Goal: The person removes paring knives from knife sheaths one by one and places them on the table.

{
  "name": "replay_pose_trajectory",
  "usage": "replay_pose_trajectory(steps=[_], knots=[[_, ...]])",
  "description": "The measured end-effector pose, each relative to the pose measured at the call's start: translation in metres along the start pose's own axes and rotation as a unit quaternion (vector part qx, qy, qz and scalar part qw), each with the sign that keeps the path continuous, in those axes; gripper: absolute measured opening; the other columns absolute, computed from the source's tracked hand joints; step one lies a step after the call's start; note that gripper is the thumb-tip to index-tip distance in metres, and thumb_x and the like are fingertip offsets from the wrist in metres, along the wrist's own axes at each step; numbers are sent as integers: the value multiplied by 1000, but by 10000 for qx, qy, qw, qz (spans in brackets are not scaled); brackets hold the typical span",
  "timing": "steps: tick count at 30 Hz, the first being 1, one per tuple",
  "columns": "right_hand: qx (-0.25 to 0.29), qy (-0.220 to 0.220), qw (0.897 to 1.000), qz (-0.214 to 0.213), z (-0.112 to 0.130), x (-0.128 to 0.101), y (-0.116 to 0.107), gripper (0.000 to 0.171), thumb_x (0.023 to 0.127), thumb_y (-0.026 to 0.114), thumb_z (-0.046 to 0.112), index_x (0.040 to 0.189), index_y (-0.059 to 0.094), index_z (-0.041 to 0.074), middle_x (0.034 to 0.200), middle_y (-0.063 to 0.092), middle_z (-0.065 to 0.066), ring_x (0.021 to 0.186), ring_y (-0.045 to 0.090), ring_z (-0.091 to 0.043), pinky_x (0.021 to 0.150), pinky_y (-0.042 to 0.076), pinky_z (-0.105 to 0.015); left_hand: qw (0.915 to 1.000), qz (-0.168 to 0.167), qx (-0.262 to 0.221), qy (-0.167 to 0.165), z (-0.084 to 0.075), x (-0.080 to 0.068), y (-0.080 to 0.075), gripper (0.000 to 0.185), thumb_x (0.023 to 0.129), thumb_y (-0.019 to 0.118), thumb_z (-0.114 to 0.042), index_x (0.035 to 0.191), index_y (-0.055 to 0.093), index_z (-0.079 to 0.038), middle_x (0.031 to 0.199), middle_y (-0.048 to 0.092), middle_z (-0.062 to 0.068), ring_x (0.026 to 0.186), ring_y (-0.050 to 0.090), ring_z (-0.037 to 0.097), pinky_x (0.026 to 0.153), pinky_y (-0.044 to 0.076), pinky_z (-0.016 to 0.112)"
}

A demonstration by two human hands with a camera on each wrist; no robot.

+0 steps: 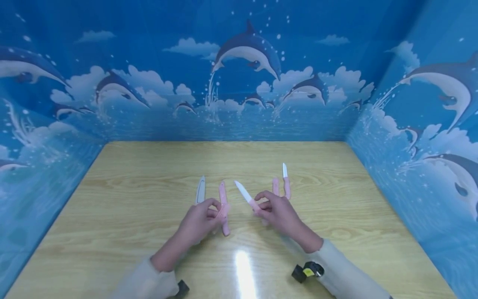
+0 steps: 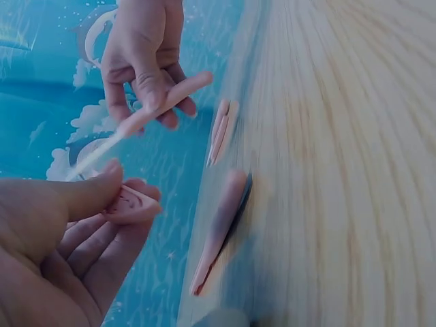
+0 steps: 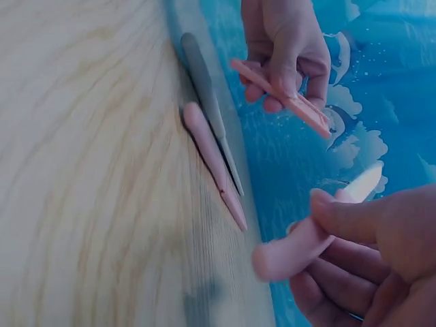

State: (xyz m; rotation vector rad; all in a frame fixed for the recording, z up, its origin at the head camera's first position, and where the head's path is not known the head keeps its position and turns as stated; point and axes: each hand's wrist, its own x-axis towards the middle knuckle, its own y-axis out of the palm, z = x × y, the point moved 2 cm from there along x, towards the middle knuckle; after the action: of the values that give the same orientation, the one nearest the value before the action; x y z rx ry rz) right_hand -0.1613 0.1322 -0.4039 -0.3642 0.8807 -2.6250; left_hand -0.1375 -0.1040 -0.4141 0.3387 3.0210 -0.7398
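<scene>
My left hand pinches a short pink sheath between thumb and fingers, just above the wooden table. My right hand grips the pink handle of a white-bladed knife, its blade pointing up and to the left, towards the sheath. Left of my left hand a grey-bladed knife lies on the table, with a long pink piece beside it. Behind my right hand lie another pink sheath and a second pink-handled white knife, side by side.
Blue walls printed with dolphins close the table in at the back and on both sides. A black and yellow wrist device sits on my right sleeve. Bare wood stretches to the far edge.
</scene>
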Motion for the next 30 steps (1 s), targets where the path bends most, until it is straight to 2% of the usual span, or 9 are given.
replay_pose_trajectory(steps=[3, 6, 11, 14, 16, 18, 21, 25, 30], knots=[[591, 215, 9979, 160, 0, 0, 2, 29, 84, 73, 0, 111, 63, -2, 92, 73, -16, 84, 72, -24, 66, 59, -23, 9996, -27, -271, 87, -3, 2, 4, 34, 84, 73, -2, 115, 60, 1, 86, 73, 12, 72, 71, 20, 55, 58, 29], [1064, 269, 9934, 335, -1, 0, 3, 24, 86, 70, 1, 109, 63, -5, 96, 72, -19, 88, 72, -27, 69, 59, -25, 9989, -116, -460, 62, -5, 4, 6, 35, 88, 69, -6, 121, 59, 1, 93, 73, 14, 77, 71, 18, 54, 55, 25], [1664, 510, 9831, 569, -2, 0, 6, 23, 91, 65, 1, 111, 57, -7, 96, 71, -24, 81, 72, -28, 70, 60, -34, 9942, 22, -1011, -363, -8, 6, 9, 27, 94, 62, -9, 120, 56, 0, 98, 73, 13, 63, 66, 20, 41, 33, 18], [1920, 812, 9760, 628, -2, 1, 7, 24, 92, 63, 2, 112, 55, -7, 92, 71, -24, 76, 72, -27, 72, 60, -39, 9883, 157, -1430, -498, -8, 7, 11, 28, 95, 60, -7, 119, 54, 4, 98, 72, 17, 71, 70, 25, 49, 48, 18], [2076, 1040, 9704, 660, -2, 1, 8, 24, 93, 62, 3, 113, 55, -8, 91, 71, -23, 76, 72, -26, 73, 60, -41, 9836, 193, -1698, -573, -6, 9, 13, 29, 94, 62, -6, 118, 54, 7, 99, 71, 18, 77, 71, 26, 61, 57, 24], [2250, 1265, 9638, 666, -3, 1, 8, 26, 93, 62, 4, 115, 55, -9, 91, 71, -23, 77, 72, -26, 73, 60, -42, 9795, 170, -1901, -643, -4, 11, 15, 30, 91, 64, -5, 116, 57, 9, 99, 69, 17, 80, 70, 23, 73, 60, 32], [2445, 1484, 9557, 691, -6, 1, 9, 27, 93, 61, 4, 116, 55, -10, 93, 71, -22, 79, 72, -26, 74, 60, -41, 9764, 142, -2018, -762, -1, 14, 17, 29, 89, 68, -6, 112, 60, 8, 96, 66, 14, 80, 67, 18, 76, 60, 33], [2572, 1636, 9500, 678, -11, 1, 11, 28, 94, 62, 6, 116, 57, -10, 92, 71, -20, 80, 71, -27, 74, 60, -41, 9766, 206, -1962, -851, 2, 16, 17, 26, 87, 71, -7, 107, 63, 6, 91, 70, 12, 79, 69, 19, 76, 60, 31], [2459, 1679, 9533, 510, -17, 4, 8, 29, 91, 67, 8, 114, 60, -8, 95, 69, -16, 81, 70, -25, 76, 60, -40, 9808, 237, -1734, -864, -3, 22, 17, 28, 87, 72, -10, 110, 64, 5, 89, 73, 12, 77, 70, 18, 73, 60, 30]])
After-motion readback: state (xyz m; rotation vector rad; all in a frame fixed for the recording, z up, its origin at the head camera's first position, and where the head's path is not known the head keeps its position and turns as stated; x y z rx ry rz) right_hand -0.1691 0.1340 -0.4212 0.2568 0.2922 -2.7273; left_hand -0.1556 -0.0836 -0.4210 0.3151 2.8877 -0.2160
